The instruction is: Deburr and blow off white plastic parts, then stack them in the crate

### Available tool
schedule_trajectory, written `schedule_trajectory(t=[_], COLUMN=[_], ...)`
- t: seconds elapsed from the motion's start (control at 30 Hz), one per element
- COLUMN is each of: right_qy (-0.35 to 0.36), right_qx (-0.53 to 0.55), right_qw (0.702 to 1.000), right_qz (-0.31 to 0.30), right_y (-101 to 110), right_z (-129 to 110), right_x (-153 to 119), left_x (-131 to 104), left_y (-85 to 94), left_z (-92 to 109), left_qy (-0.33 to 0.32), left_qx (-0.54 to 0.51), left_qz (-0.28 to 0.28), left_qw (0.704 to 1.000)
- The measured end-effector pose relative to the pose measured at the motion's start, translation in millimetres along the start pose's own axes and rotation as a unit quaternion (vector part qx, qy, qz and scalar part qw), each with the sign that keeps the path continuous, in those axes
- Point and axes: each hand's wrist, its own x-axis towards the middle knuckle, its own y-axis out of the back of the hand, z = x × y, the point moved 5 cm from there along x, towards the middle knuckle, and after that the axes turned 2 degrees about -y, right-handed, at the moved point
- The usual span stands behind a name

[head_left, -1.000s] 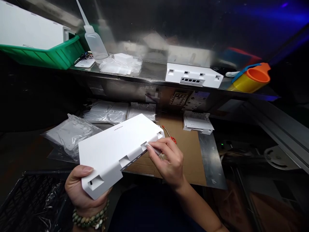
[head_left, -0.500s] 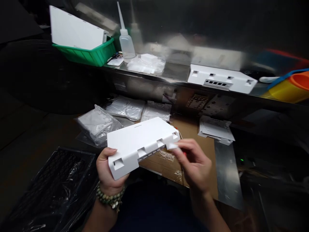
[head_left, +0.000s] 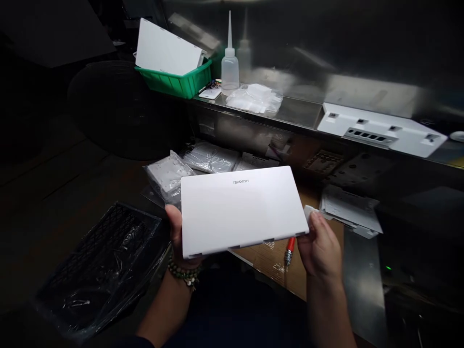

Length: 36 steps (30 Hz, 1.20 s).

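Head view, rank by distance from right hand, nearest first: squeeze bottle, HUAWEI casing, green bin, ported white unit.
1. HUAWEI casing: immediately left of the right hand.
2. Ported white unit: on the shelf, ahead and slightly right.
3. Squeeze bottle: left along the shelf.
4. Green bin: farther left, beyond the bottle.

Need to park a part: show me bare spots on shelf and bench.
Shelf: between the clear bag and the ported white housing. Bench: metal strip right of the cardboard, in front of the white stack. Crowded: shelf's left end, with green bin and bottle; bench's back left, with bagged parts.
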Motion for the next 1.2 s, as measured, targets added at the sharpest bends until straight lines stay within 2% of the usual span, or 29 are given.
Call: schedule_trajectory(t=[0.13,0.27,0.43,0.5,0.6,0.7,0.8,0.87,0.93,0.97,1.07,1.13,1.2], right_qy=[-0.049,-0.047,-0.045,-0.037,-0.011,0.048,0.133,0.18,0.18,0.156,0.031,-0.014,-0.018], right_qx=[-0.017,-0.028,-0.021,-0.029,-0.05,-0.083,-0.154,-0.185,-0.156,-0.127,-0.054,-0.035,-0.022], right_qw=[0.998,0.998,0.999,0.999,0.998,0.995,0.977,0.965,0.971,0.98,0.995,0.996,0.997], right_qz=[-0.04,-0.034,-0.016,-0.018,-0.022,-0.041,-0.069,-0.042,-0.01,-0.013,-0.072,-0.084,-0.071], right_y=[-10,-11,-8,-8,-5,2,10,17,23,24,16,12,12], right_z=[3,0,-5,-6,-8,-10,-15,-22,-29,-30,-27,-24,-24], right_x=[-7,-15,-17,-17,-16,-12,-6,-1,4,6,9,7,6], left_x=[-3,0,2,1,3,13,20,22,21,20,16,14,14], left_y=[14.5,21.3,13.2,10.7,14.7,27.6,36.7,33.9,22.6,14.5,-10.3,-20.8,-25.3], left_z=[-7,-14,-17,-16,-14,-3,12,17,20,21,18,15,14], left_qy=[0.043,0.066,0.055,0.051,0.065,0.037,-0.012,-0.039,-0.08,-0.1,-0.158,-0.185,-0.189], left_qx=[-0.032,-0.038,-0.065,-0.074,-0.026,0.111,0.228,0.263,0.309,0.344,0.435,0.465,0.479], left_qz=[-0.057,-0.114,-0.183,-0.19,-0.14,-0.013,0.11,0.123,0.074,0.034,-0.082,-0.122,-0.138], left_qw=[0.997,0.991,0.979,0.978,0.988,0.993,0.967,0.956,0.945,0.933,0.882,0.857,0.846])
